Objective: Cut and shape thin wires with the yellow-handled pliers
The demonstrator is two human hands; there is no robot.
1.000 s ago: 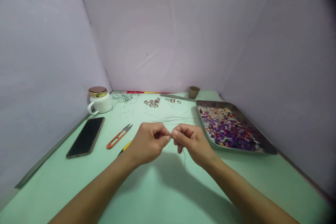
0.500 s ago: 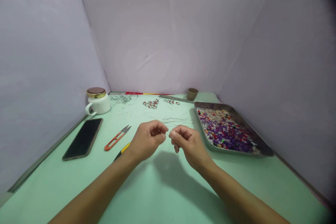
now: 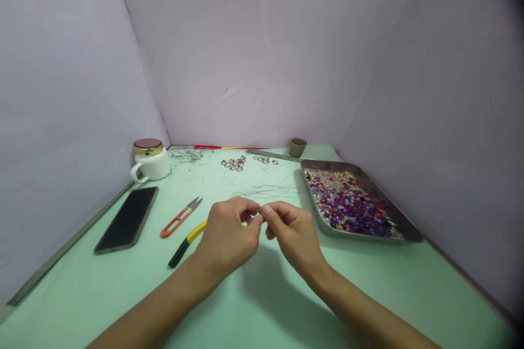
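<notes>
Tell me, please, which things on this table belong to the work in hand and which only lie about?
In use: left hand and right hand, fingertips pinched together; thin wires; tray of beads.

Lying about: phone, mug, thread snips, yellow-handled tool, small cup.

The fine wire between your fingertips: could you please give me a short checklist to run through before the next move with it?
1. Both hands meet over the table: left hand and right hand pinch fingertip to fingertip: ok.
2. Wire actually gripped: too thin to see: cannot tell.
3. Bead tray beside the right hand, stocked with beads: ok.
4. Orange snips lie apart from the left hand, unobstructed: ok.
5. Yellow-handled tool lies close to the left wrist: ok.
6. Phone and mug sit well off to the left: ok.
</notes>
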